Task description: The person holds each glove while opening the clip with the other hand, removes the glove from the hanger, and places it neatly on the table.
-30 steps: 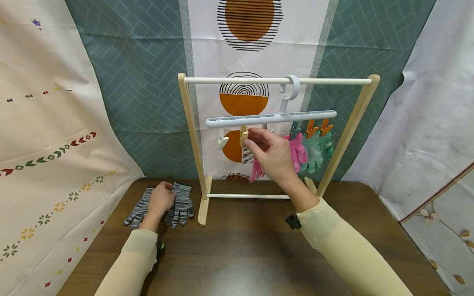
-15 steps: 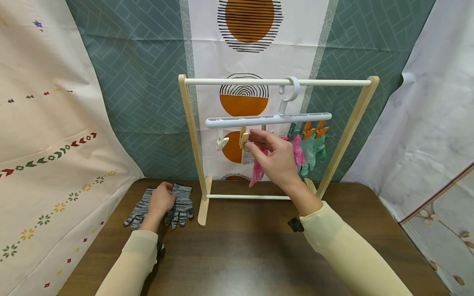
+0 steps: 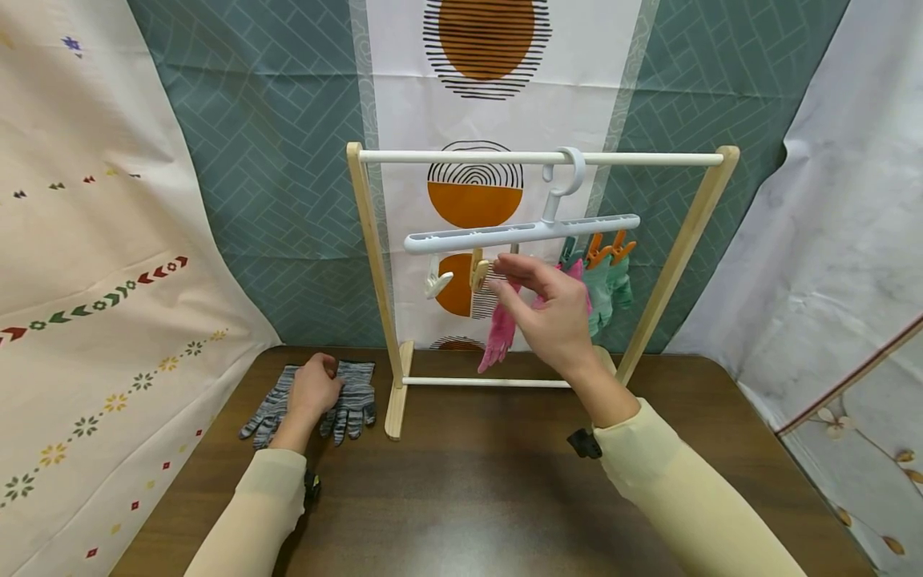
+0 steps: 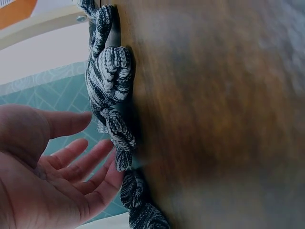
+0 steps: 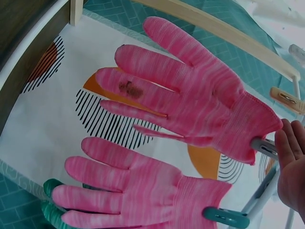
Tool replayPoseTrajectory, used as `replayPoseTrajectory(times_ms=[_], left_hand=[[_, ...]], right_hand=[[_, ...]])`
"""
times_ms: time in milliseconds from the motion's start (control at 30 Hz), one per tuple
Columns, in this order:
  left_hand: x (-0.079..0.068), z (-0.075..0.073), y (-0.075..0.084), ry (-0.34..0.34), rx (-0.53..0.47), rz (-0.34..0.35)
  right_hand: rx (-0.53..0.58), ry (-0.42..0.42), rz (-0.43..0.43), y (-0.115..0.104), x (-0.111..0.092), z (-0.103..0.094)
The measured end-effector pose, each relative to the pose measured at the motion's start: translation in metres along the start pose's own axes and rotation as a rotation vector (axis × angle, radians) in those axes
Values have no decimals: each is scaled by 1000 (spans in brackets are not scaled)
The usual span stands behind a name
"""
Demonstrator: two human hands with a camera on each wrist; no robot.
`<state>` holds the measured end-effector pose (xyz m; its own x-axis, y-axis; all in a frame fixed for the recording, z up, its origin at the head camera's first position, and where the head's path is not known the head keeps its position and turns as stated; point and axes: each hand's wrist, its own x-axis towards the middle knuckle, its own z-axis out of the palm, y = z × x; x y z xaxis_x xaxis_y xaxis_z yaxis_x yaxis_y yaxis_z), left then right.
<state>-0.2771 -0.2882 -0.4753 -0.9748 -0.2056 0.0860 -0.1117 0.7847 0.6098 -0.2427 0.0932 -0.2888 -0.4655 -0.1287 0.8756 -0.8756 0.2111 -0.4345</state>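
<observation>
Grey gloves (image 3: 356, 394) were rough knitted cloth; pink gloves (image 5: 200, 105), matt knit; hanger (image 3: 515, 233), smooth plastic; tabletop (image 3: 461, 489), glossy wood.

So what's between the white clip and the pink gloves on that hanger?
A tan clip, seen in the head view: it hangs from the hanger between the white clip and the nearest pink glove.
</observation>
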Motion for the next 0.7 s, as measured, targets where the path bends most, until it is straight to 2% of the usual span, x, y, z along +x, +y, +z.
replayPoseTrajectory(times_ms=[267, 700], left_hand=[[-2, -3, -1, 18, -4, 14], [-8, -13, 1, 100, -42, 18]], right_hand=[[1, -6, -25, -1, -3, -10], [-39, 24, -25, 1, -13, -27]])
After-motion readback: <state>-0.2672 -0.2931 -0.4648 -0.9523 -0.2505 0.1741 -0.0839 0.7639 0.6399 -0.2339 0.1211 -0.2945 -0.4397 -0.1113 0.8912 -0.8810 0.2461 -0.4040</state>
